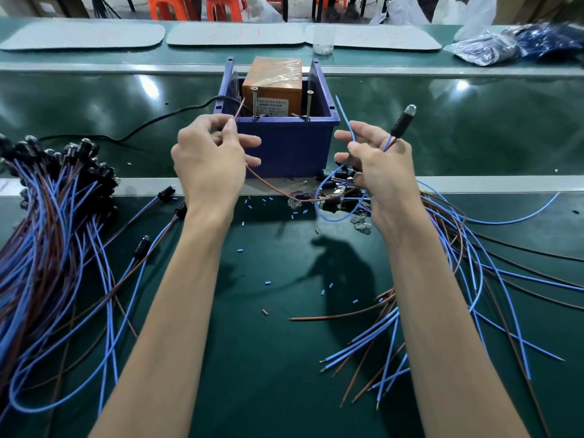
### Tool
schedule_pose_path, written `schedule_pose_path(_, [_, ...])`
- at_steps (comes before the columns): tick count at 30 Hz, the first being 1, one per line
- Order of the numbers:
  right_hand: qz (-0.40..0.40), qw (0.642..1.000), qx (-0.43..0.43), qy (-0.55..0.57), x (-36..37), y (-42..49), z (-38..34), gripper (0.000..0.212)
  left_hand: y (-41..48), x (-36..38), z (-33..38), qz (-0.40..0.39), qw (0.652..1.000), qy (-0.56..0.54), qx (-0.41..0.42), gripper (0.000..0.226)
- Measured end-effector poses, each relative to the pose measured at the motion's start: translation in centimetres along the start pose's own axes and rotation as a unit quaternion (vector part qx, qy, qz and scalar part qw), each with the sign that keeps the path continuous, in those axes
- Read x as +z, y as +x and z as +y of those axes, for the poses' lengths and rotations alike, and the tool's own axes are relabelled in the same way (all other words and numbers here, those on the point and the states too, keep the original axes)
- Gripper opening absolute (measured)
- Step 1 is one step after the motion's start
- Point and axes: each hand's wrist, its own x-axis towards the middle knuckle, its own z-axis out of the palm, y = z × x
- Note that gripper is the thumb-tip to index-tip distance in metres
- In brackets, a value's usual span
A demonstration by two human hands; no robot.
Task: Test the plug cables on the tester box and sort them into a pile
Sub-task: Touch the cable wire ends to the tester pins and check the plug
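The tester box is an orange block [271, 86] inside a blue bin [284, 143], with two upright screws [254, 102] at its front. My left hand [208, 162] pinches the brown wire [268, 188] of one cable, its bare tip pointing up near the left screw. My right hand [376, 172] grips the same cable's blue wire [344, 118] and holds its black plug with a clear bulb tip [404, 120] upright, right of the bin. A large pile of cables [53, 216] lies at the left. A loose spread of cables [474, 263] lies at the right.
A black power cord [158, 121] runs left from the bin. Small blue and brown insulation bits [268, 283] dot the green mat. Grey pads [235, 34] and plastic bags [493, 47] lie on the far bench. Orange stools stand behind.
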Motion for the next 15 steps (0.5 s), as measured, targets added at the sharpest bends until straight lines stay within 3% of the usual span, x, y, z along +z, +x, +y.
schedule_pose_path(6, [-0.047,0.999,0.005,-0.025,0.3,-0.5,-0.3,0.034,-0.2,0.3,-0.1,-0.041,0.999,0.021,0.002,0.017])
schedule_pose_path(15, [-0.102,0.994,0.001,-0.043,1.4,-1.4,-0.5,0.029,-0.1,0.2,0.1,-0.028,0.998,0.052,-0.012,0.021])
